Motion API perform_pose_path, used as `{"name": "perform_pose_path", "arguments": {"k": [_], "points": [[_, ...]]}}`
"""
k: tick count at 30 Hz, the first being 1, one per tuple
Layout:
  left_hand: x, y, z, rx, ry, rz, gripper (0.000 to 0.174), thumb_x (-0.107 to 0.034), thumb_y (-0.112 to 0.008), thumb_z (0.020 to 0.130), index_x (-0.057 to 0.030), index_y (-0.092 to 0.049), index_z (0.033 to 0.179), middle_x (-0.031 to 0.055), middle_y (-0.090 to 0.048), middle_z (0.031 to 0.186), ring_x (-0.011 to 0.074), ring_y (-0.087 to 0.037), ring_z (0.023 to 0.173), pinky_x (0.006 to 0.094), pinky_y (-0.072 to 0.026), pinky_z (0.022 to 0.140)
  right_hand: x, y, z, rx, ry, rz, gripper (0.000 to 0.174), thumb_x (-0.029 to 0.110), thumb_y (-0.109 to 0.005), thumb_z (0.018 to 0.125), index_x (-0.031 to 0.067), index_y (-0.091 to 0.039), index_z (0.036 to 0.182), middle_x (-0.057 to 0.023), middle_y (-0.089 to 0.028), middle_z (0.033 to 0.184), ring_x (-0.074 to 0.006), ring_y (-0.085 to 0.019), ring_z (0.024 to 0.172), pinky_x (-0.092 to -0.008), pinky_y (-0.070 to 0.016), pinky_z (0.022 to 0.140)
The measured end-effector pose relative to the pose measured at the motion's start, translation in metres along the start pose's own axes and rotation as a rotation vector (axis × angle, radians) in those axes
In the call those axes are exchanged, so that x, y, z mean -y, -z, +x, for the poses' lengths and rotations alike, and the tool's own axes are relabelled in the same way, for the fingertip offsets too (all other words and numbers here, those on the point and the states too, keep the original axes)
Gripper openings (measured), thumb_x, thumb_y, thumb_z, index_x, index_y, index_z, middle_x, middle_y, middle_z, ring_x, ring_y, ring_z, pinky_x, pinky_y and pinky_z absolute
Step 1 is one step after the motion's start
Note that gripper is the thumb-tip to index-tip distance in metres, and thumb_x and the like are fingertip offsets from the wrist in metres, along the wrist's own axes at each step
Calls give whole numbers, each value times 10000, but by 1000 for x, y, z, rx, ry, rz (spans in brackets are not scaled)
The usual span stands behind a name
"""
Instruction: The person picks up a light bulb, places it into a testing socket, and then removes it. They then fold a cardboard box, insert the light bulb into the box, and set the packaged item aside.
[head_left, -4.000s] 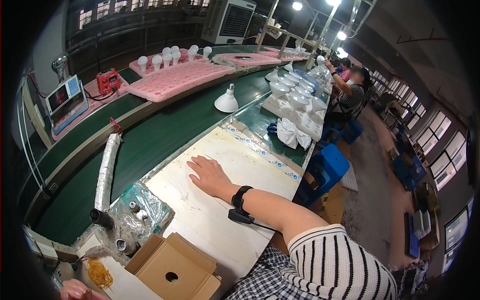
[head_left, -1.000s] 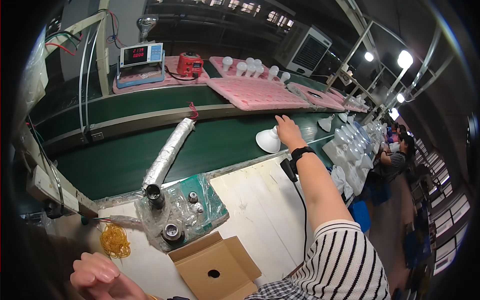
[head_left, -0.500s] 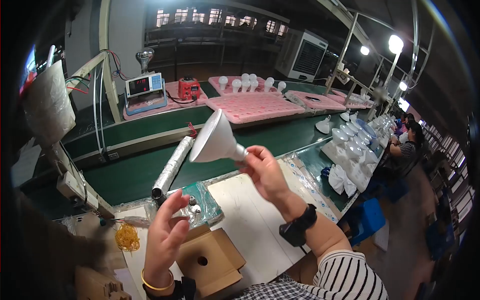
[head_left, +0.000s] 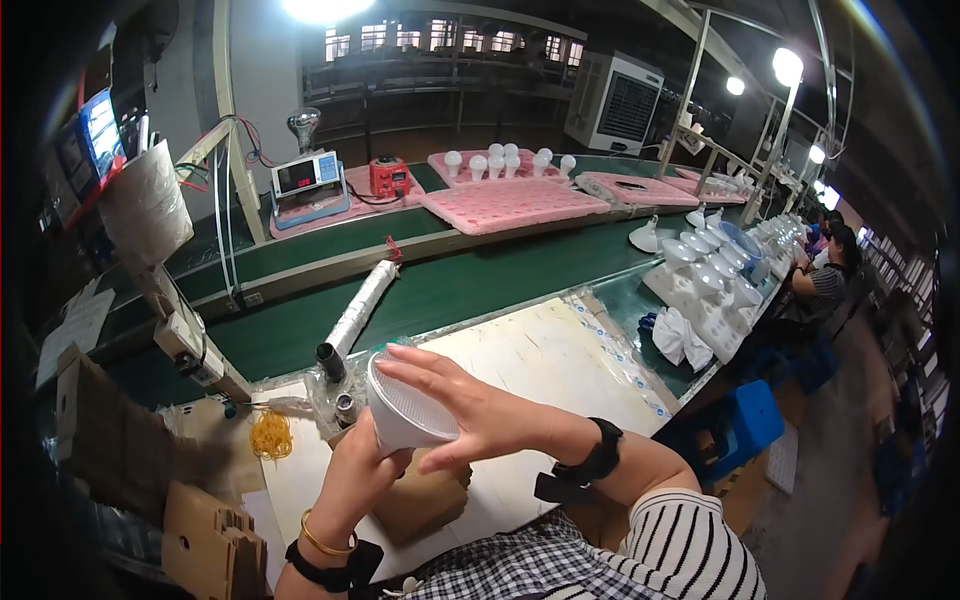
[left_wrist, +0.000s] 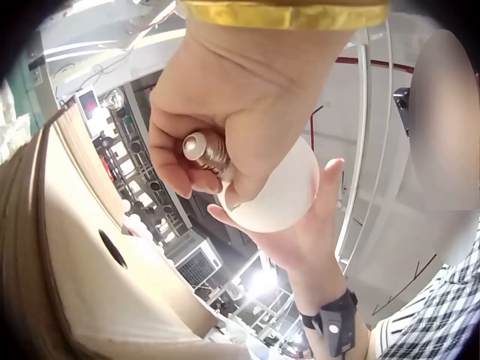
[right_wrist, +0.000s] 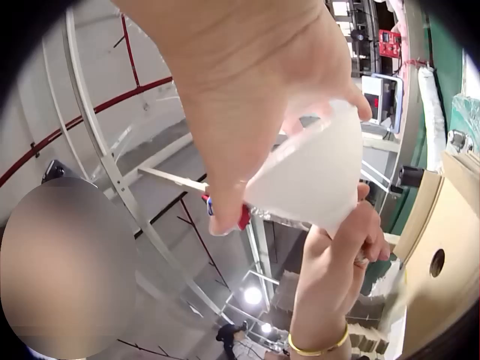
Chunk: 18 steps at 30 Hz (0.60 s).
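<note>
A white cone-shaped reflector bulb is held over the bench, its ribbed face turned toward my right hand. My left hand grips it by the narrow end; the metal screw base pokes out between the curled fingers in the left wrist view. My right hand lies across the wide face with fingers straight and spread, the thumb near the rim. Just below both hands stands an open brown cardboard box, partly hidden by them; a round hole shows in it.
A foil-wrapped tube slants over the green conveyor. Rubber bands lie left. White reflector bulbs stand in a foam tray at right. Pink foam trays and a digital meter are behind. Folded cardboard stands lower left.
My right hand took the bulb from the conveyor and brought it toward me. My left hand has come up and now grips its narrow end, while the right has shifted to the wide face.
</note>
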<state>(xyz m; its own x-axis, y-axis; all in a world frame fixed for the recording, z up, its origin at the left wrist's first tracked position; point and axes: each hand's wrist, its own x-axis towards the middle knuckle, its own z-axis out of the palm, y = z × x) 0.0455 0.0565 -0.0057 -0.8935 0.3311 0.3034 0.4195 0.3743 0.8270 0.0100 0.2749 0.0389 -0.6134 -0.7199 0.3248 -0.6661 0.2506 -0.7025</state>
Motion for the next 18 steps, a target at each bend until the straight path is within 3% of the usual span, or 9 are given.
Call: {"name": "perform_pose_path", "arguments": {"k": [6, 9, 10, 11, 13, 14, 15, 17, 18], "points": [[-5, 4, 4, 50, 133, -52, 427, -88, -657, 842, -30, -515, 1240, 211, -650, 1076, 419, -633, 1024, 439, -513, 853, -9, 8, 18, 23, -27, 118, 995, 542, -744, 803, 110, -267, 1563, -209, -215, 1604, -370, -195, 1496, -480, -206, 1195], [5, 15, 8, -23, -31, 49, 460, -151, -702, 860, -25, -517, 1262, 218, -637, 1110, 428, -612, 1034, 450, -505, 860, -17, 10, 39, 11, 56, 85, 962, 516, -747, 806, 87, -306, 1545, -200, -290, 1578, -334, -243, 1483, -457, -231, 1186], [3, 23, 9, 27, 57, 46, 494, -190, -730, 856, -17, -517, 1267, 221, -632, 1116, 425, -604, 1044, 452, -496, 877, -15, 11, 45, -27, 33, 157, 909, 511, -748, 795, 117, -367, 1521, -230, -311, 1557, -374, -279, 1457, -468, -248, 1180], [9, 27, 10, -50, -52, 192, 485, -205, -725, 864, -24, -529, 1269, 199, -637, 1076, 398, -609, 1030, 448, -491, 887, -14, 14, 52, -76, 9, 210, 858, 505, -749, 785, 147, -429, 1496, -261, -332, 1536, -413, -316, 1431, -480, -265, 1173], [10, 36, 8, -287, -125, 446, 409, -153, -691, 879, -36, -563, 1250, 162, -642, 1051, 349, -619, 1014, 405, -497, 893, -32, 24, 64, -199, 46, -275, 838, 522, -756, 765, 188, -466, 1477, -256, -364, 1513, -420, -351, 1405, -492, -290, 1154], [13, 39, 4, -343, -101, 470, 311, -150, -685, 879, -45, -612, 1162, 137, -636, 1038, 324, -605, 1032, 408, -488, 908, -47, 22, 68, -244, 22, -399, 829, 554, -755, 741, 232, -493, 1459, -247, -378, 1502, -425, -365, 1387, -524, -321, 1117], [16, 39, -3, -351, -103, 467, 311, -150, -685, 879, -45, -612, 1162, 137, -636, 1038, 324, -605, 1032, 408, -488, 908, -66, 19, 69, -239, 27, -404, 829, 554, -755, 741, 232, -493, 1459, -247, -378, 1502, -425, -365, 1387, -524, -321, 1117], [20, 32, -25, -8, 41, 337, 210, -166, -696, 868, -46, -639, 1030, 115, -629, 1041, 313, -592, 1029, 407, -480, 916, -105, 11, 73, -212, -66, -577, 835, 583, -752, 722, 260, -501, 1450, -234, -393, 1492, -418, -373, 1377, -549, -342, 1082], [22, 23, -34, 85, -15, 331, 216, -210, -716, 858, -51, -638, 981, 106, -627, 1035, 306, -592, 1018, 405, -481, 906, -115, 6, 74, -205, -90, -649, 832, 598, -749, 713, 281, -507, 1443, -224, -401, 1487, -403, -378, 1372, -558, -358, 1053]]}}
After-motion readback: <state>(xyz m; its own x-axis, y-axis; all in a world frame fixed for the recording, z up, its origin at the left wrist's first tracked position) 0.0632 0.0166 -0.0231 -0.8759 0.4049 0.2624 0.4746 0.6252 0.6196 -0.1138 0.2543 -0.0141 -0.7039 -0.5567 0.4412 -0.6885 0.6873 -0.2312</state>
